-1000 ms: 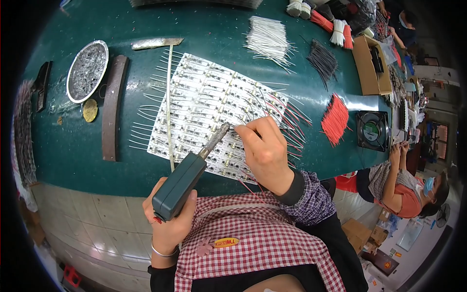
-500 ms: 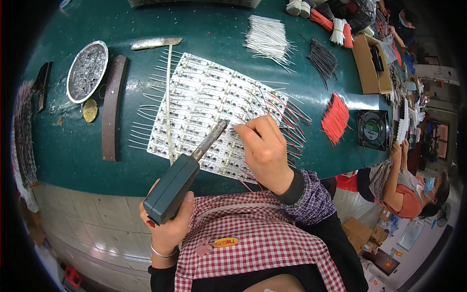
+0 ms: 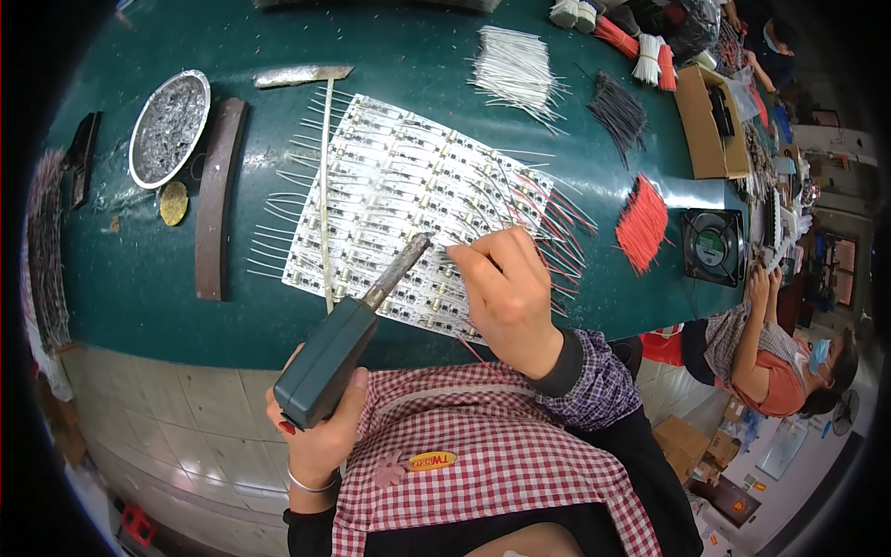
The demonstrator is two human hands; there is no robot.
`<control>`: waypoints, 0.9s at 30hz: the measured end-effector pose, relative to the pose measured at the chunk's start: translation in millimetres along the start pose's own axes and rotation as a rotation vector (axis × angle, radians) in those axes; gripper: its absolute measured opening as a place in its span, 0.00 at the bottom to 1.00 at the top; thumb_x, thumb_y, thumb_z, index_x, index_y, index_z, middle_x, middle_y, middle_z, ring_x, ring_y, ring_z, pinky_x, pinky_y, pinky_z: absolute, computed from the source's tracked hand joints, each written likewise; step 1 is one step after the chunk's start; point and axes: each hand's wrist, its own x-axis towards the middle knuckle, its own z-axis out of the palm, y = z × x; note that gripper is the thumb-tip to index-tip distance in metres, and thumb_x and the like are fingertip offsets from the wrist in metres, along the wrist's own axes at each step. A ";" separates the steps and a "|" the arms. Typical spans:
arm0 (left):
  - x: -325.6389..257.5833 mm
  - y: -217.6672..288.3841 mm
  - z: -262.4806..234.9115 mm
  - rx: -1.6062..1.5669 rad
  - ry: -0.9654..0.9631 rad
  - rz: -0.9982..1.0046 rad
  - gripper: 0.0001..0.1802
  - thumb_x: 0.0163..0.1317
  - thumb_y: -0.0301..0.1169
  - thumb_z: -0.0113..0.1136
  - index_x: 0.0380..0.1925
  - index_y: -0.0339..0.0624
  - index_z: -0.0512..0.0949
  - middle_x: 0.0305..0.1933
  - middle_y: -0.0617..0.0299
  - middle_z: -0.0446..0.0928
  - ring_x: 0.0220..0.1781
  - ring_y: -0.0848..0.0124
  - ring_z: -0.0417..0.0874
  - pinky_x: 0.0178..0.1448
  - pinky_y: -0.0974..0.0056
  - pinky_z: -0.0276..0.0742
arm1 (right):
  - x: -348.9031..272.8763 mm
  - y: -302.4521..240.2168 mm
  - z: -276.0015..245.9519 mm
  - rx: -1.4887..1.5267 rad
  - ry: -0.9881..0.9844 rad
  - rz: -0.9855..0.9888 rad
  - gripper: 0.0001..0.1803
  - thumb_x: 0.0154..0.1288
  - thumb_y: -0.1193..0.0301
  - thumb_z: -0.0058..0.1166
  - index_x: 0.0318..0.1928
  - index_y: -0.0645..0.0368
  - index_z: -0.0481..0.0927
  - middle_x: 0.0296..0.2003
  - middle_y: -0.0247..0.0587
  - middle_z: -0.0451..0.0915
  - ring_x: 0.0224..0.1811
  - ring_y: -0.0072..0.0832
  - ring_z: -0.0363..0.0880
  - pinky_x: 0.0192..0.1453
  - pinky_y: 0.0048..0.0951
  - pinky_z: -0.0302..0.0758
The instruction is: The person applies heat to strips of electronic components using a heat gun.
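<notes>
Left hand (image 3: 320, 436) was wrapped tight around a soldering gun (image 3: 339, 343), tip resting on the circuit board panel (image 3: 390, 195) near the table's (image 3: 139, 297) front edge. Right hand (image 3: 506, 297) sat on the panel, fingers pinched together, though I couldn't tell on what.

Green table (image 3: 418, 46); circuit panel (image 3: 399, 186); wire bundles (image 3: 515, 70)

red-white checked apron (image 3: 501, 464) | purple plaid sleeve (image 3: 603, 385) | silver bracelet (image 3: 311, 483)
</notes>
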 end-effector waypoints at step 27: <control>-4.6 -1.7 -4.9 0.008 -0.044 0.011 0.11 0.50 0.19 0.69 0.35 0.29 0.82 0.33 0.55 0.82 0.30 0.70 0.83 0.35 0.68 0.78 | -2.0 -0.8 2.2 -0.028 -0.073 -0.027 0.17 0.45 0.85 0.53 0.39 0.66 0.81 0.32 0.42 0.71 0.36 0.38 0.71 0.36 0.35 0.72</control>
